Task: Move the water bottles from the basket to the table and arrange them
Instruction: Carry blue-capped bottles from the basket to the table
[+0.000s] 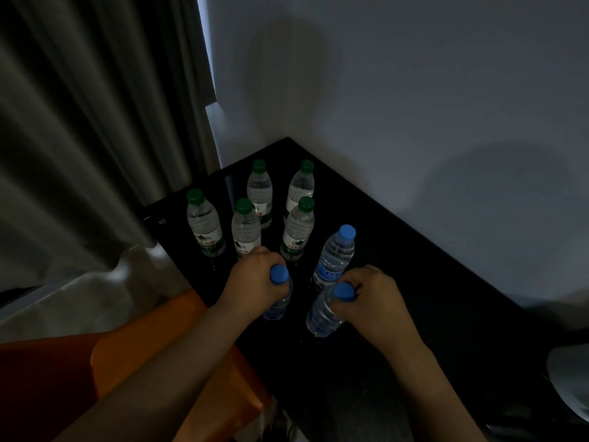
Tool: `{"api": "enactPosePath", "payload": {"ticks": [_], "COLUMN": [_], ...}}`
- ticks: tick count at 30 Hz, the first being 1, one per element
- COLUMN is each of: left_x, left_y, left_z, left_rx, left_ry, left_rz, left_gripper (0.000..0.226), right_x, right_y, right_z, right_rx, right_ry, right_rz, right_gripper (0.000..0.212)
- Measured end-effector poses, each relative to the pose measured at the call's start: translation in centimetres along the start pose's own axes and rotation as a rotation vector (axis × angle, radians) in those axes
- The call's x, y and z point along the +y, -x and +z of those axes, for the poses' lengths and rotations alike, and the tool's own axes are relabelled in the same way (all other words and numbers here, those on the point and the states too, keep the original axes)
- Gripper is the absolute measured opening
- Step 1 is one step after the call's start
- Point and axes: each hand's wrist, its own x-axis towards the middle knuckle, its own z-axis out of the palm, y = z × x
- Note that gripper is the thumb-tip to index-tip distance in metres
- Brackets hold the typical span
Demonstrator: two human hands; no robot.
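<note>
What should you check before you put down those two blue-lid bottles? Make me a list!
1. Left hand grips the left-hand bottle by its neck: ok.
2. Right hand grips the right-hand bottle by its neck: ok.
3. Blue caps on both held bottles: ok.
4. Bare table beside the right hand for setting bottles: ok.
5. Five green-cap bottles stand upright: ok.
6. Held bottles' bottoms already resting on the table: cannot tell.
</note>
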Motion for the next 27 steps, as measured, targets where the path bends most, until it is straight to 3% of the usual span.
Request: {"api": "enactPosePath", "payload": {"ticks": [27], "left_x": [-0.4], "left_y": [-0.2], "left_z": [-0.1], "left_rx": [0.031], "left_ry": [0.033], "left_rz": [0.001], "left_gripper": [0.024], "right_x": [2.0], "right_y": [-2.8], "right_z": [2.0], "right_rx": [0.058], "right_ry": [-0.018], "right_rz": [0.026], "right_gripper": [0.021]}}
